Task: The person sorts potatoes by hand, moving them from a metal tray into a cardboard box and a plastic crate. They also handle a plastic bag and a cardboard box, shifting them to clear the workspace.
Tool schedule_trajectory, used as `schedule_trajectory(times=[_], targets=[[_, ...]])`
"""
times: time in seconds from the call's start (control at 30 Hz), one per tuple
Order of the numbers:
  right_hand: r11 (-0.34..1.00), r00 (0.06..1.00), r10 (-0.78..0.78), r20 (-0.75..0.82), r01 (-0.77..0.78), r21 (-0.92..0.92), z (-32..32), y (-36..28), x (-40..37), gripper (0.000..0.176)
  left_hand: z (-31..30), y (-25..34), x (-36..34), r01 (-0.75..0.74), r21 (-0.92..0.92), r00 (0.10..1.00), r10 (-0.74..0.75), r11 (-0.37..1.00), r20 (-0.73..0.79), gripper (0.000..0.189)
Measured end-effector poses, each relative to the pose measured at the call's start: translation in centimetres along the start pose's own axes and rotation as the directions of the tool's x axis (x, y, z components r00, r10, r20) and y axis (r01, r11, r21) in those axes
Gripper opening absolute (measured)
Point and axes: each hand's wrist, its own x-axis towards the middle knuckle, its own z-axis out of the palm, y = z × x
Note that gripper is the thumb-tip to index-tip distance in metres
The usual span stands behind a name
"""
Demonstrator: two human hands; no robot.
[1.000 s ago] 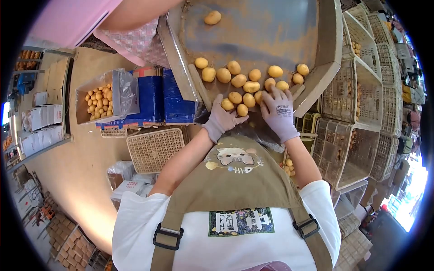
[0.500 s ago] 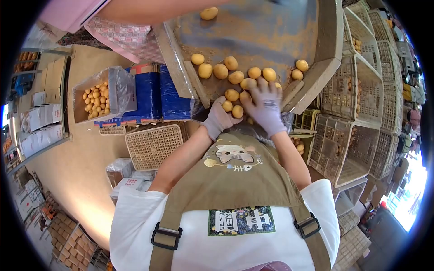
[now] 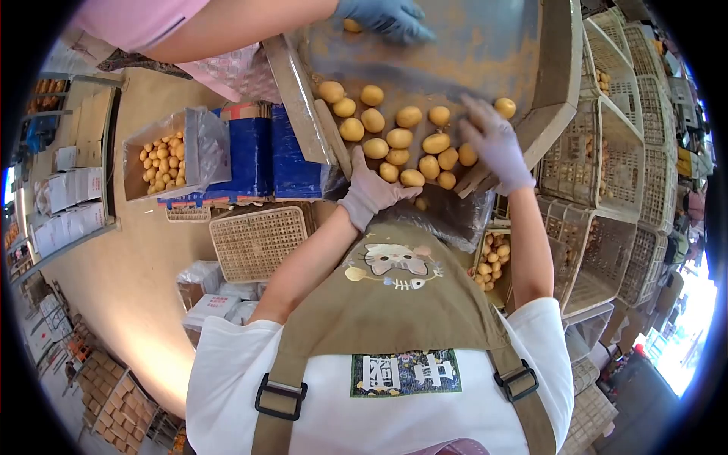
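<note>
Several small yellow potatoes (image 3: 399, 138) lie loose near the front lip of a dusty sorting tray (image 3: 485, 45) with raised side boards. My left hand (image 3: 371, 189), in a pale glove, rests at the left of that lip, thumb and fingers spread along the nearest potatoes. Over the tray's right side is my gloved right hand (image 3: 497, 144), its fingers stretched out and a little blurred. A single potato (image 3: 505, 108) sits just beyond it, close to the right board. Neither hand is closed around a potato.
A co-worker's blue-gloved hand (image 3: 390, 19) reaches over the tray's far end. A lined box of potatoes (image 3: 206, 155) stands left, above a plastic crate (image 3: 258, 243). Stacked crates (image 3: 557, 243) line the right side. More potatoes (image 3: 493, 258) lie in a container below my right forearm.
My right hand has moved right, off the potatoes at the middle. The potatoes have shifted and more lie near the lip. The co-worker's gloved hand has come into view.
</note>
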Motion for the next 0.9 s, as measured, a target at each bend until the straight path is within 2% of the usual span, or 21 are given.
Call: schedule_trajectory(times=[0.03, 0.07, 0.13, 0.17, 0.2, 0.27, 0.3, 0.37, 0.4, 0.43, 0.53, 0.63, 0.73, 0.9], targets=[[0.991, 0.994, -0.096, 0.045, 0.1, -0.088, 2.0, 1.2, -1.7, 0.049, 0.8, -0.7, -0.5, -0.085, 0.233, 0.995, 0.092, 0.969, -0.022, 0.094], [0.964, 0.977, -0.19, 0.094, 0.203, -0.17, 4.1, 2.4, -3.3, 0.046, 0.7, -0.5, -0.4, -0.051, 0.166, 0.998, 0.057, 0.985, -0.028, 0.094], [0.892, 0.957, -0.137, 0.256, 0.232, -0.389, 4.8, -1.0, -6.0, 0.049, 0.7, -0.2, -0.2, 0.015, 0.031, 0.999, -0.014, 0.999, -0.033, 0.095], [0.844, 0.957, -0.135, 0.256, 0.246, -0.476, 5.6, -0.7, -6.7, 0.051, 0.7, -0.4, -0.3, -0.023, 0.14, 1.0, 0.025, 0.99, -0.011, 0.095], [0.849, 0.961, -0.12, 0.249, 0.23, -0.477, 5.8, -0.8, -6.8, 0.051, 1.2, -0.7, -0.7, -0.062, 0.248, 0.998, 0.061, 0.967, 0.014, 0.095], [0.857, 0.968, -0.09, 0.235, 0.195, -0.477, 6.1, -1.1, -6.9, 0.051, 0.8, -0.8, -1.0, 0.069, -0.062, 0.972, -0.053, 0.996, 0.23, 0.094], [0.859, 0.969, -0.088, 0.229, 0.19, -0.474, 6.2, -1.0, -6.8, 0.05, 0.2, -0.7, -1.1, 0.31, -0.419, 0.887, -0.102, 0.853, 0.45, 0.094], [0.86, 0.97, -0.101, 0.219, 0.196, -0.472, 6.3, -1.1, -6.7, 0.049, -0.8, -0.5, -0.6, 0.366, -0.52, 0.889, -0.125, 0.772, 0.441, 0.093], [0.859, 0.971, -0.105, 0.213, 0.197, -0.473, 6.2, -1.1, -6.7, 0.049, -0.6, -0.3, -0.2, 0.188, -0.306, 0.971, -0.13, 0.933, 0.2, 0.092], [0.86, 0.97, -0.105, 0.218, 0.199, -0.47, 6.2, -1.0, -6.7, 0.048, -0.4, -0.2, 0.1, 0.051, -0.021, 0.998, -0.052, 0.998, -0.037, 0.092], [0.859, 0.969, -0.114, 0.22, 0.208, -0.468, 6.3, -0.8, -6.8, 0.047, -0.3, -0.2, -0.1, 0.067, -0.065, 0.994, -0.072, 0.996, -0.084, 0.092], [0.851, 0.971, -0.127, 0.204, 0.212, -0.48, 6.6, -0.7, -6.9, 0.046, -0.3, -0.3, -0.1, 0.055, -0.031, 0.995, -0.057, 0.998, -0.085, 0.091], [0.846, 0.971, -0.126, 0.201, 0.211, -0.49, 6.8, -0.6, -6.8, 0.046, -0.4, -0.3, -0.1, 0.046, 0.002, 0.999, -0.046, 0.999, -0.021, 0.091], [0.86, 0.972, -0.163, 0.169, 0.224, -0.458, 6.9, -0.4, -6.9, 0.044, 0.0, -0.4, -0.3, 0.046, -0.06, 0.993, -0.052, 0.997, -0.104, 0.09]])
